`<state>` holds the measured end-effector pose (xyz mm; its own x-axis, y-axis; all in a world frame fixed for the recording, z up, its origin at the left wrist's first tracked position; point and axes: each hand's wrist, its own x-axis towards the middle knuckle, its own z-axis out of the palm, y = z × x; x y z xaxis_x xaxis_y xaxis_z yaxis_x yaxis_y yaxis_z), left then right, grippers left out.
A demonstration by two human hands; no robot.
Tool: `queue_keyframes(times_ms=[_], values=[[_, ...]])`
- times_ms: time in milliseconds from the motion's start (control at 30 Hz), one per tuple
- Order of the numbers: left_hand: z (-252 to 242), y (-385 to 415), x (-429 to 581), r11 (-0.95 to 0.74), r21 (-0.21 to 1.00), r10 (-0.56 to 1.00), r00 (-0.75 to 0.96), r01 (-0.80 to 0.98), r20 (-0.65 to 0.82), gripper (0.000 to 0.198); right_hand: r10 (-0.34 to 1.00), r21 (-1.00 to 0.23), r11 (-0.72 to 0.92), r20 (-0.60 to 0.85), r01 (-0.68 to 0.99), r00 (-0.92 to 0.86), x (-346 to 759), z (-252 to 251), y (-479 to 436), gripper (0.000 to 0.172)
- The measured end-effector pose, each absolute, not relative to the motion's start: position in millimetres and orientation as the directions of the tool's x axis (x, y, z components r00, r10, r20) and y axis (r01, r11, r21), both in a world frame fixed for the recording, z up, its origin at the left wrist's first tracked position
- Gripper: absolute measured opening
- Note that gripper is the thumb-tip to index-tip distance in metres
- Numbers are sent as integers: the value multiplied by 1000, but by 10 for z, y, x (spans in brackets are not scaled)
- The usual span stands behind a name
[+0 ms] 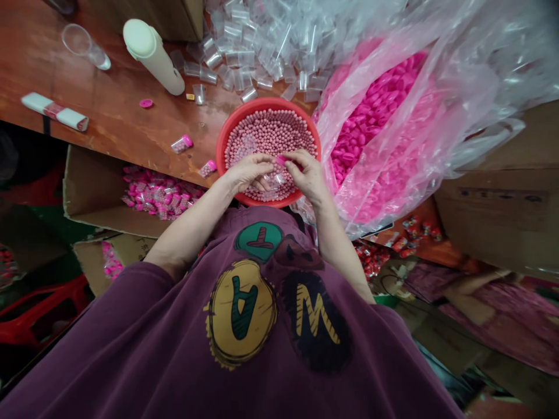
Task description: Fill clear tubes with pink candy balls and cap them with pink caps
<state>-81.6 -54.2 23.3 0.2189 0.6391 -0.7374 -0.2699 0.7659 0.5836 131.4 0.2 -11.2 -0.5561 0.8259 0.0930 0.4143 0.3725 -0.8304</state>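
Observation:
A red basin [222, 139] full of small pink beads [279, 129] stands at the table's edge. Over the beads, my right hand [307, 174] pinches a bright pink cap [280, 159]. My left hand [253, 172] is beside it, its fingers closed around something clear, apparently a small container, whose outline is hard to make out. Other clear pieces lie on the beads. To the right, an open plastic bag [419, 110] holds many pink caps [371, 107].
Clear containers [257, 43] are heaped behind the basin. Filled containers [182, 144] lie left of it, near a pale bottle [152, 58]. An open cardboard box [96, 189] of filled containers sits lower left. Another person's arm [471, 297] shows at right.

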Motion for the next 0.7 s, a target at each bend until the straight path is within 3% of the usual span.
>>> queue_keyframes(times_ms=[133,233,400,600,700], values=[[173,-575,-782,751,579,644,158,-318,-748,14,801,-737,430,46,521,-596,1307,-96,-10,27],[164,-572,-759,725,555,648,132,-407,-750,15,851,-712,394,44,581,-524,1320,-153,-26,32],[204,-544,-723,690,534,669,151,-488,-727,14,911,-782,299,64,547,-407,1324,-209,-86,32],[218,-544,-659,674,515,683,184,-529,-707,11,914,-857,212,4,470,-406,1256,-112,-172,45],[216,-548,-636,657,505,683,160,-560,-712,12,912,-878,199,4,436,-410,1247,-50,-192,44]])
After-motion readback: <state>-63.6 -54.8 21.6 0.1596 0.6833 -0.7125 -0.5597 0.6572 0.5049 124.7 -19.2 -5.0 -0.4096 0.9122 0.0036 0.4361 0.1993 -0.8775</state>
